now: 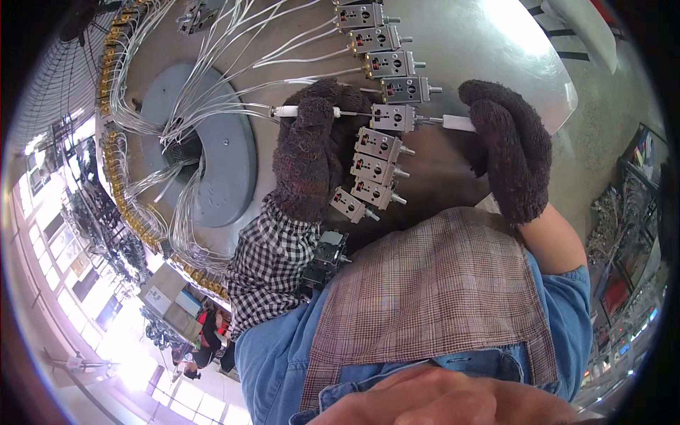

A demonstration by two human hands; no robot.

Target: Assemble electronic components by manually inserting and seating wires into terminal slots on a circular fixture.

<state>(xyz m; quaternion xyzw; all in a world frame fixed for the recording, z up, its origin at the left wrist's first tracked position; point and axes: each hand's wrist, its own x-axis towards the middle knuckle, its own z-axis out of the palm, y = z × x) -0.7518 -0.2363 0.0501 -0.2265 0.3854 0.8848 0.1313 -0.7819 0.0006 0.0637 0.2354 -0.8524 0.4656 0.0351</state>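
Head view: a person looks down over their own chest at a round metal counter (489, 42) ringed with small fixtures.
Left hand (312, 152): in a dark fuzzy glove, over a black-and-white checked sleeve (273, 273); its fingers are curled shut around a thin white tube (287, 111) that ends in a fine metal rod.
White tube: lies level, just left of the middle metal block (394, 118), its rod pointing into that block's left side.
Right hand (510, 152): in a matching dark glove, on the far right of the blocks; its fingers are pinched on a flat white strip (459, 123).
White strip: sticks out from the right end of the same middle block, touching its small metal pin.
Metal blocks: a curved row of grey box-shaped fixtures with red and dark spots, running from the top centre down between the two hands.
Wires (212, 85): many thin white leads fan from the blocks to the left, gathering at a grey disc (227, 170) with a dark hole in its middle.
Brass terminals (110, 85): a gold-coloured ring of them follows the counter's left rim.
Clothing: a brown checked apron (439, 283) over a blue denim shirt fills the lower middle.
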